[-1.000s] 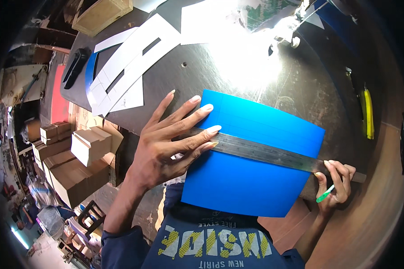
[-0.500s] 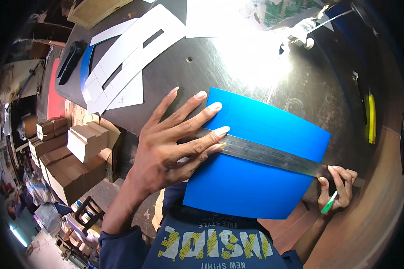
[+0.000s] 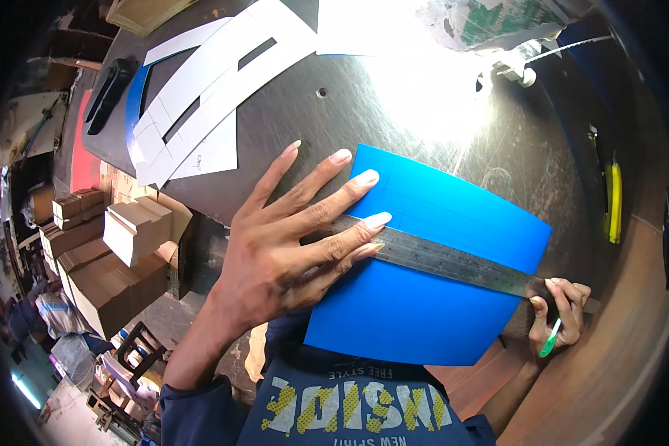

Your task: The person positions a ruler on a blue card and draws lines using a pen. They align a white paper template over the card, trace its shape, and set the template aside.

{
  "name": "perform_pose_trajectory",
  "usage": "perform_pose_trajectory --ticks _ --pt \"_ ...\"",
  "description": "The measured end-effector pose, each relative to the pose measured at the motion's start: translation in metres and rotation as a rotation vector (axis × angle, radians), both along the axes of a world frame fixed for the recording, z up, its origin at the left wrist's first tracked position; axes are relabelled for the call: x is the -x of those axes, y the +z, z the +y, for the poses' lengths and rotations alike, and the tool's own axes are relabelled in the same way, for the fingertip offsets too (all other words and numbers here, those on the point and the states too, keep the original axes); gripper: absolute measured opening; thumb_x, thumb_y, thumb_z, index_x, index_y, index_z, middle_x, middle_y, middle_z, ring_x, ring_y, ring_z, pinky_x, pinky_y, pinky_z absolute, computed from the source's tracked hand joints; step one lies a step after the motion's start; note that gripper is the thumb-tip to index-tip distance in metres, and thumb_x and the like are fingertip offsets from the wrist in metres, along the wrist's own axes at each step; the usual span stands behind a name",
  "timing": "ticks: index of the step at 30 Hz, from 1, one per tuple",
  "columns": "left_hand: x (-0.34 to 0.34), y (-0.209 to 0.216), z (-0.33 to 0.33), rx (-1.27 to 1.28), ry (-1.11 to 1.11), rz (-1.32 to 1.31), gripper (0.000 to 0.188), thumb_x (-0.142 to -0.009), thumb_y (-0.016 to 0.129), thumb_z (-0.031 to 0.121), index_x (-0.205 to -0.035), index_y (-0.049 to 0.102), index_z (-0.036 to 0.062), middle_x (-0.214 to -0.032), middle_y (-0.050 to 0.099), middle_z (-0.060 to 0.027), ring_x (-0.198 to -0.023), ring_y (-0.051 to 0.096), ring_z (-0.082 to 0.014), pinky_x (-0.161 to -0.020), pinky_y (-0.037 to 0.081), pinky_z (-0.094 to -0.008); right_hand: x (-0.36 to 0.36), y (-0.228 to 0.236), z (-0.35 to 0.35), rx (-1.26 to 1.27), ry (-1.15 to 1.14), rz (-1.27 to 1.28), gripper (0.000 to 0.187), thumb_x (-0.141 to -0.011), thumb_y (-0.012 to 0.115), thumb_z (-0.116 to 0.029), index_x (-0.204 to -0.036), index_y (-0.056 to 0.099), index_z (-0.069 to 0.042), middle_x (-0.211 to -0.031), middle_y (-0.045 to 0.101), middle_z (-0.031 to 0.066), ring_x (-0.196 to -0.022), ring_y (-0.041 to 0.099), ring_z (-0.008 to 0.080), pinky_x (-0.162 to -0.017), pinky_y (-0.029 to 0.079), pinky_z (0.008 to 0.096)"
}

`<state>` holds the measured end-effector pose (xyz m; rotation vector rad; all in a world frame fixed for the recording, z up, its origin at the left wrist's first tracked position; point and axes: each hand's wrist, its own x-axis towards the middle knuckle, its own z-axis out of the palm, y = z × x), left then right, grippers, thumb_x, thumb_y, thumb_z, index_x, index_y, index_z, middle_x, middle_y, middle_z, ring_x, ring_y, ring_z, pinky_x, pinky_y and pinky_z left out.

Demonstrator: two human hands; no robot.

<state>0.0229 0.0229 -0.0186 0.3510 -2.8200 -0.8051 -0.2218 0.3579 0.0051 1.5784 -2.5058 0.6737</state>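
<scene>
A bright blue sheet [image 3: 416, 316] with faint lines along its far part lies at the table's near edge, against my shirt. Across it, sloping down to the right, runs a steel ruler [image 3: 453, 266]. My left hand [image 3: 275, 241] is open, fingers spread; some fingertips rest on the ruler's left part and on the sheet, and the hand hides the ruler's left end. At the right end, beyond the sheet's edge, my right hand [image 3: 560, 312] pinches the ruler between thumb and fingers. A slim white pen-like tool with a green end [image 3: 548, 346] is also tucked in that hand.
White cut-out card pieces [image 3: 223, 82] and a black stapler-like object [image 3: 110, 95] lie far left. A bright lamp [image 3: 507, 70] glares at the back. A yellow cutter [image 3: 615, 202] lies at right. Brown cartons [image 3: 111, 279] stand lower left, beyond the table [image 3: 290, 97].
The view has shifted slightly, so the sheet, ruler and left hand appear a little farther right. Both hands keep the same hold on the ruler.
</scene>
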Motion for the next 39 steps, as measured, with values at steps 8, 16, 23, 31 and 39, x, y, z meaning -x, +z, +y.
perform_pose_trajectory --ticks 8,16,23,31,39 --pt "0.000 -0.001 -0.001 0.006 -0.016 0.017 0.031 -0.085 0.078 0.038 -0.116 0.076 0.0348 -0.142 0.063 -0.0006 -0.143 0.047 -0.0246 -0.126 0.023 -0.0541 0.001 0.005 0.001 -0.005 0.000 0.007 0.031 -0.086 0.082 -0.028 -0.100 0.077 -0.002 -0.096 0.072 0.0069 -0.086 0.060 0.0231 -0.075 0.044 0.0355" --pt "0.001 0.003 0.000 -0.009 -0.014 0.009 0.028 -0.085 0.078 0.035 -0.114 0.078 0.0323 -0.141 0.064 -0.0030 -0.142 0.048 -0.0255 -0.125 0.023 -0.0549 0.004 0.003 0.003 -0.008 0.029 0.008 0.031 -0.085 0.083 -0.027 -0.103 0.076 -0.003 -0.098 0.072 0.0059 -0.086 0.060 0.0232 -0.074 0.043 0.0344" --pt "0.005 0.012 0.000 0.071 -0.006 -0.008 0.027 -0.086 0.079 0.025 -0.113 0.079 0.0240 -0.139 0.065 -0.0064 -0.140 0.050 -0.0280 -0.125 0.024 -0.0542 0.001 0.019 -0.006 0.328 -0.247 -0.419 0.027 -0.098 0.057 -0.017 -0.115 0.062 0.004 -0.116 0.063 0.0164 -0.098 0.052 0.0212 -0.084 0.038 0.0348" --pt "0.000 0.000 -0.003 0.139 -0.016 -0.033 0.026 -0.086 0.079 0.025 -0.111 0.079 0.0193 -0.138 0.065 -0.0094 -0.142 0.048 -0.0334 -0.124 0.020 -0.0615 -0.014 0.026 -0.049 0.509 -0.007 -1.189 0.035 -0.106 0.047 -0.036 -0.099 0.052 -0.001 -0.101 0.064 0.0199 -0.090 0.067 0.0226 -0.079 0.058 0.0338" --pt "0.001 0.006 -0.002 0.176 -0.007 -0.088 0.026 -0.088 0.077 0.026 -0.112 0.078 0.0194 -0.139 0.064 -0.0107 -0.144 0.045 -0.0338 -0.125 0.017 -0.0612 -0.008 0.013 -0.068 0.338 0.005 -1.054 0.020 -0.090 0.071 0.008 -0.102 0.056 0.001 -0.095 0.067 0.0145 -0.087 0.067 0.0151 -0.077 0.057 0.0289"
